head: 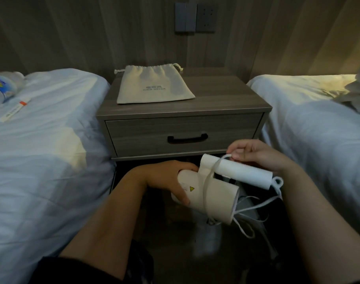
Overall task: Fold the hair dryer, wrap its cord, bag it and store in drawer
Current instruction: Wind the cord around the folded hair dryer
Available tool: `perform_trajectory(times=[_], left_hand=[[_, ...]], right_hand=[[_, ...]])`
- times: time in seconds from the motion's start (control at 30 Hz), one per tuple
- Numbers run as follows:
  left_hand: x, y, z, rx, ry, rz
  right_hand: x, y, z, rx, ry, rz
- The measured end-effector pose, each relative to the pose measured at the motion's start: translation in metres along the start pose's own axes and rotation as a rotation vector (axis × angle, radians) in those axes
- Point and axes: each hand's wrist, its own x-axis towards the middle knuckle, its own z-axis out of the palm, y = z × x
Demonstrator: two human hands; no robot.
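Head view. Left of the nightstand, a bed in white linen; right of the nightstand, a second bed. In the nightstand's front, drawer closed, dark pull at centre. Flat on the nightstand's top, a cream drawstring bag with grey lettering. In front of the nightstand and lower than the drawer, held in the air, a white hair dryer, grip folded alongside the barrel. Left hand on the barrel's rear end, fingers curled round it. Right hand above the folded grip, thumb and fingers pinching the flat white cord; one turn laid across the body, the rest hanging in loose loops. Far left of the nightstand, on the bed, a plastic water bottle and a slim white packet with an orange band.
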Motion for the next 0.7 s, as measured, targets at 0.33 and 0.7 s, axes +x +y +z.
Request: perform_trajectory(times=[0.33, 0.7], left_hand=[[0.015, -0.007, 0.007, -0.724, 0.158, 0.16], [0.027, 0.01, 0.01, -0.985, 0.647, 0.036]], right_hand=[[0.017, 0.019, 0.021, 0.514, 0.112, -0.145], [0.022, 0.011, 0.028, 0.568, -0.019, -0.045]])
